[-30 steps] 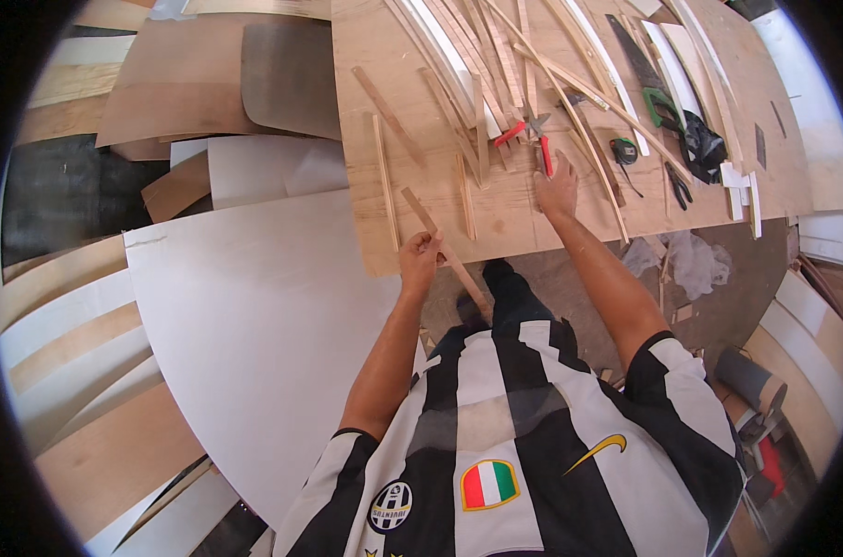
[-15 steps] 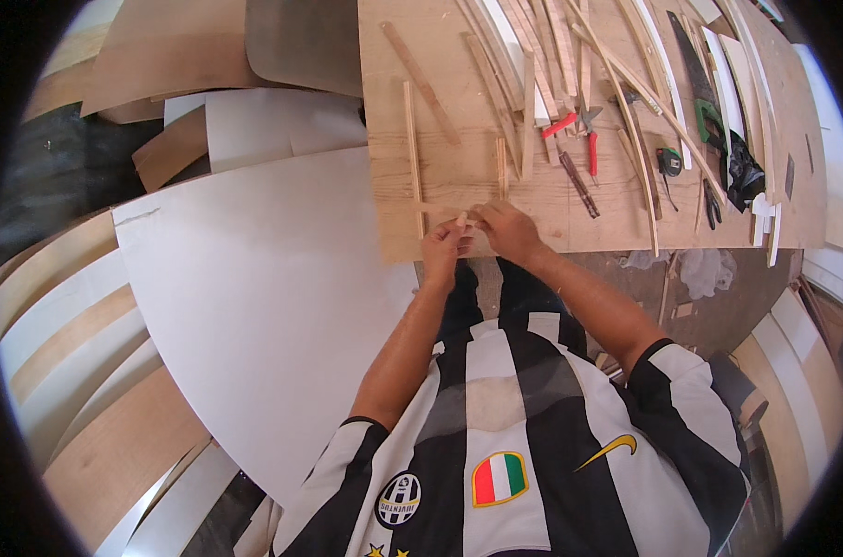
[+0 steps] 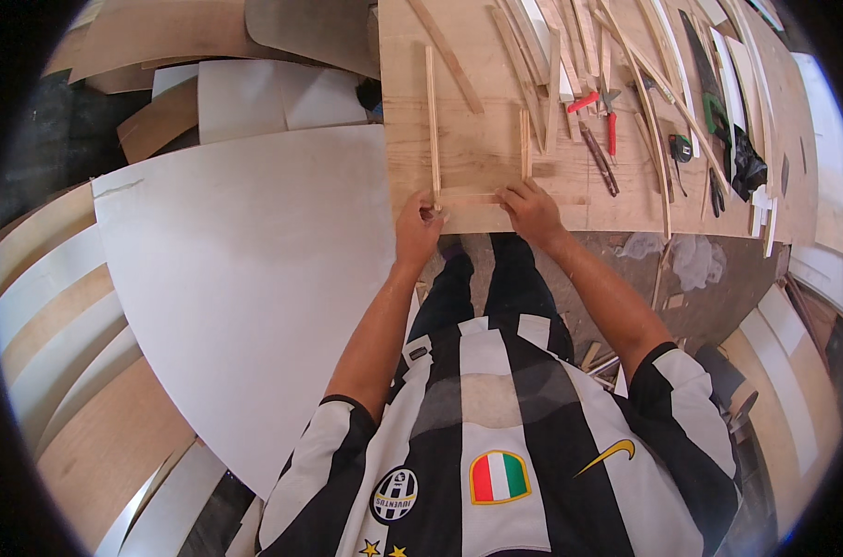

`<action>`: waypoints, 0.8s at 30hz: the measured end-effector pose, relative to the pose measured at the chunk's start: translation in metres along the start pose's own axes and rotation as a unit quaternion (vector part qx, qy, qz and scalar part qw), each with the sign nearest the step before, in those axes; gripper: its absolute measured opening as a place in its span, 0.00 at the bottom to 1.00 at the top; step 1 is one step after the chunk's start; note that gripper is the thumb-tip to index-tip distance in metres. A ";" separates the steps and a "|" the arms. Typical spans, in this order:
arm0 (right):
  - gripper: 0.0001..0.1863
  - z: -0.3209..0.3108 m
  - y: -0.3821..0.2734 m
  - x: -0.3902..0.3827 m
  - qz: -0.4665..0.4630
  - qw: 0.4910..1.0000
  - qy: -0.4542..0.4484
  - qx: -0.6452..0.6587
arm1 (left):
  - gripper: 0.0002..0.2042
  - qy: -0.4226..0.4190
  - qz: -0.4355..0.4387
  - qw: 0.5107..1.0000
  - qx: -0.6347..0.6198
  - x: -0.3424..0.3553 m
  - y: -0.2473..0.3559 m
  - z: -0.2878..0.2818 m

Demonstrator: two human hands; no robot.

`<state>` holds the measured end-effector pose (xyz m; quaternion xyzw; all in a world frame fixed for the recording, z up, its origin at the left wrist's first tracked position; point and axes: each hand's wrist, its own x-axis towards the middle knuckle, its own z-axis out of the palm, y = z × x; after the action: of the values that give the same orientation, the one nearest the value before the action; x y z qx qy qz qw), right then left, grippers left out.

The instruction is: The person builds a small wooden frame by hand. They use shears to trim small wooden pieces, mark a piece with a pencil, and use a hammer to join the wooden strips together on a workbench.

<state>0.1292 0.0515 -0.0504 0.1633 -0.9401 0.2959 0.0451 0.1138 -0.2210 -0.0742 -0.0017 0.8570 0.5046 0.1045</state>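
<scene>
A thin wooden strip [image 3: 473,199] lies crosswise near the front edge of the workbench, between my two hands. My left hand [image 3: 416,227] is closed on its left end, where it meets the foot of a longer upright-lying strip [image 3: 432,121]. My right hand [image 3: 535,212] pinches the crosswise strip farther right, just below a short pair of strips [image 3: 525,144]. The crosswise strip's part beyond my right hand is blurred. My fingertips partly hide both contact points.
Right of my hands lie a dark brown stick-like tool [image 3: 600,160], red-handled pliers [image 3: 611,116], a tape measure [image 3: 680,148] and a green-handled saw [image 3: 714,111]. Several loose wood strips cover the bench [image 3: 482,153]. A large white panel [image 3: 254,278] stands left.
My hands, close together before, have spread apart along the crosswise strip, left hand to the left and right hand to the right. The whole view has shifted slightly.
</scene>
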 end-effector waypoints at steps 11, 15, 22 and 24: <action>0.13 -0.022 0.042 -0.021 0.276 0.957 0.084 0.030 | 0.27 -0.057 -0.051 0.996 -0.035 0.017 -0.001 -0.006; 0.16 -0.012 0.029 -0.007 0.312 0.947 0.059 0.041 | 0.25 -0.040 -0.081 0.996 -0.003 0.029 0.010 -0.003; 0.19 0.012 0.022 0.011 0.371 0.928 0.023 0.026 | 0.18 -0.027 -0.084 0.989 0.118 0.041 0.018 0.006; 0.18 0.020 0.027 0.007 0.365 0.930 0.040 0.014 | 0.16 -0.013 -0.064 0.988 0.136 0.039 0.024 0.008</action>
<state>0.1140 0.0595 -0.0803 -0.2028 -0.9277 0.3118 -0.0312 0.0745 -0.1984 -0.0640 -0.0361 0.9144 0.3753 0.1472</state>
